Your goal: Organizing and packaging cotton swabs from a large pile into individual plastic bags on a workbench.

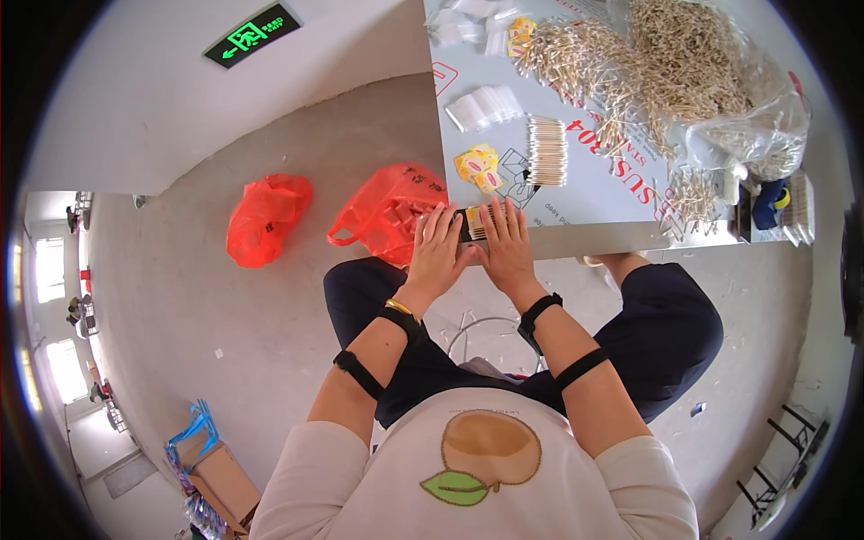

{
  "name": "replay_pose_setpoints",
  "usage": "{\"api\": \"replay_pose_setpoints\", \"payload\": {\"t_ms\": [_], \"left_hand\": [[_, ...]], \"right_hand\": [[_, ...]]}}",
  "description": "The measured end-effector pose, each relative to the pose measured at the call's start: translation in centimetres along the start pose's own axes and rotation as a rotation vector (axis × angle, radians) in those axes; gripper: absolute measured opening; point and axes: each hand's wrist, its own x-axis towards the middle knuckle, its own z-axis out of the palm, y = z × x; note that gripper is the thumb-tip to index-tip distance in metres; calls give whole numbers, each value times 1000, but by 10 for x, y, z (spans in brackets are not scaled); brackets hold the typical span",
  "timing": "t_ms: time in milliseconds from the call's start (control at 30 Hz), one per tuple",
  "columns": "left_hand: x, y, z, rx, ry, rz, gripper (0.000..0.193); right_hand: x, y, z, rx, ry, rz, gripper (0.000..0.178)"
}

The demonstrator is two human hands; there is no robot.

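At the table's near left corner, a small pack of cotton swabs with a yellow card lies between my hands, next to a dark block partly under my fingers. My left hand rests at its left side, fingers stretched forward. My right hand lies over its right part, fingers also extended. The two thumbs point toward each other just in front of the pack. What the fingertips press on is partly hidden. Just beyond are yellow printed cards and a neat row of cotton swabs.
Clear plastic sleeves lie farther back on the metal-topped table. A big heap of loose swabs fills the far right. Left of the table, an open red bag holds small packs; another red bag sits on the floor. A cardboard box stands lower left.
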Motion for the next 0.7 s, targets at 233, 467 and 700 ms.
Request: {"api": "replay_pose_setpoints", "payload": {"t_ms": [233,467,700], "left_hand": [[0,-5,-6,-27,44,-28,79],[10,-38,-21,-96,-135,-31,86],[24,-45,-26,-48,-164,76,82]], "right_hand": [[0,0,0,0,12,0,83],[1,-2,-3,14,17,-3,82],[1,-1,-2,2,4,4,84]]}}
